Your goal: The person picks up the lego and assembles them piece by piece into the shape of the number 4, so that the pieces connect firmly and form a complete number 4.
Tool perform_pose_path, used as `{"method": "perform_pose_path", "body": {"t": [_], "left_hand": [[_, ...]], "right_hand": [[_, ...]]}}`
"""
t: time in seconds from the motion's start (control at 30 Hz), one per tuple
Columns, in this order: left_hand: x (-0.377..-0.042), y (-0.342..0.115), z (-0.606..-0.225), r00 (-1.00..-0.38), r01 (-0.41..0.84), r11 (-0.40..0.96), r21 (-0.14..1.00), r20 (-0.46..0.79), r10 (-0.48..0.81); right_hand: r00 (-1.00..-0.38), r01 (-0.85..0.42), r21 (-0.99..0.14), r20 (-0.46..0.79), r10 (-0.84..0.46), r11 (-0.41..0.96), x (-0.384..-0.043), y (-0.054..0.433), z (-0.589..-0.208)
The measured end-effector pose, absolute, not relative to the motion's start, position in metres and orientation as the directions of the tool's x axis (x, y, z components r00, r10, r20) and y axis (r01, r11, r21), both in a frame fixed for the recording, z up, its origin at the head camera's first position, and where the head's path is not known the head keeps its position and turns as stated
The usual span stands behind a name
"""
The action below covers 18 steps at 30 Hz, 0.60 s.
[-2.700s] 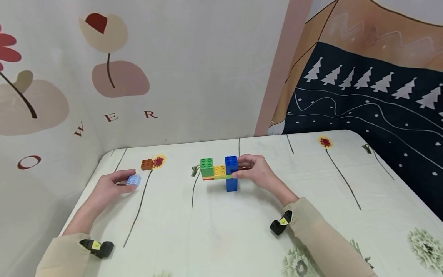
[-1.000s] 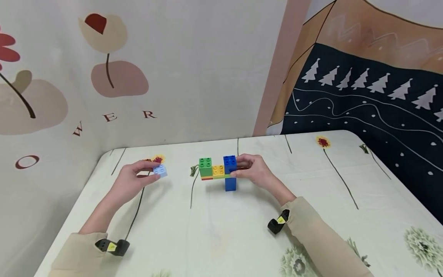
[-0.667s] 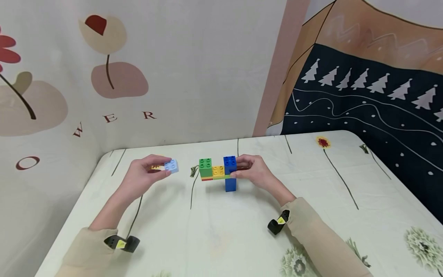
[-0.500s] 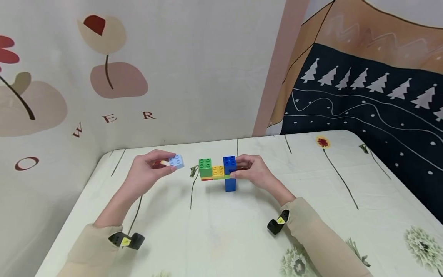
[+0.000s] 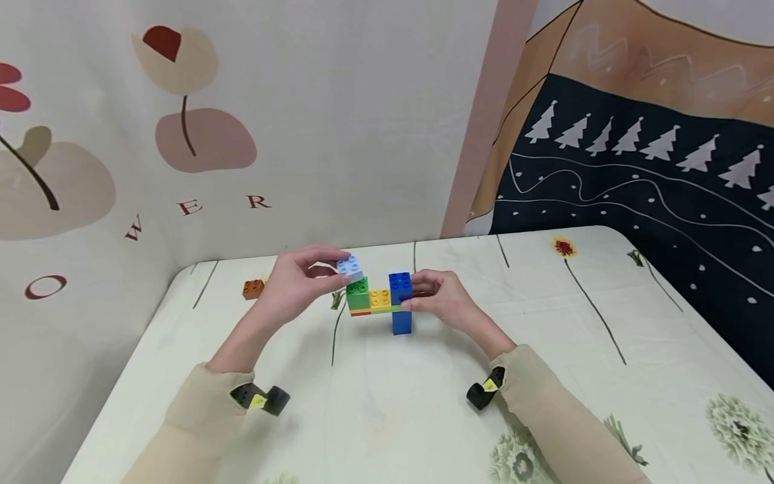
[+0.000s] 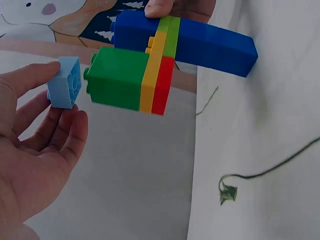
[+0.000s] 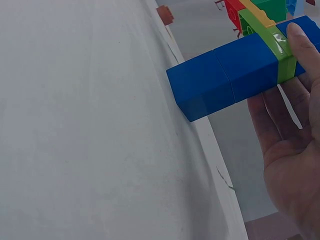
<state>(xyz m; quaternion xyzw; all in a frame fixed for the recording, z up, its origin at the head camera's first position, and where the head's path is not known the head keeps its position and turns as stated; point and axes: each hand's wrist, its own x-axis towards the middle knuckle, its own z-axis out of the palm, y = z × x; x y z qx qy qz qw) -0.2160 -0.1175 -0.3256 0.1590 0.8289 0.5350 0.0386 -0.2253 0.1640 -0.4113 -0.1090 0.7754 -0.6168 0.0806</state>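
Observation:
My left hand [image 5: 296, 282] pinches a light blue building brick [image 5: 349, 267] between thumb and fingers. In the left wrist view that light blue brick [image 6: 66, 82] hovers a small gap off the studs of a green brick [image 6: 120, 77]. The green brick belongs to a built structure: thin yellow, red and lime layers, a small yellow brick [image 5: 379, 298], and a column of blue bricks [image 5: 402, 321] standing on the table. My right hand [image 5: 444, 299] grips the upper blue brick [image 5: 400, 288]; its thumb lies across the blue brick in the right wrist view.
An orange-brown brick [image 5: 253, 289] lies on the table at the far left. The table wears a white cloth [image 5: 375, 403] printed with flowers. Behind it hangs a printed curtain [image 5: 351, 134]. Each wrist carries a small black camera [image 5: 480, 396].
My left hand has carried the light blue brick rightward from the table's left side to just above the green brick. The orange-brown brick shows again. My right hand stays in place.

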Motion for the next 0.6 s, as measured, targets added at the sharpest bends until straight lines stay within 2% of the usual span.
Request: {"method": "perform_pose_path", "body": {"t": [0.2,0.6], "left_hand": [[-0.223,-0.099,-0.323,-0.929,0.265,0.4,0.877,0.121,0.35],[-0.229,-0.069,-0.322,-0.866,0.342,0.338,0.877,0.155,0.474]], "right_hand": [[-0.961,-0.082,-0.975,0.022,-0.277,0.208,-0.225,0.165,-0.412],[-0.949,-0.111,-0.979,0.054,-0.31,0.172,-0.224,0.166,-0.411]]}}
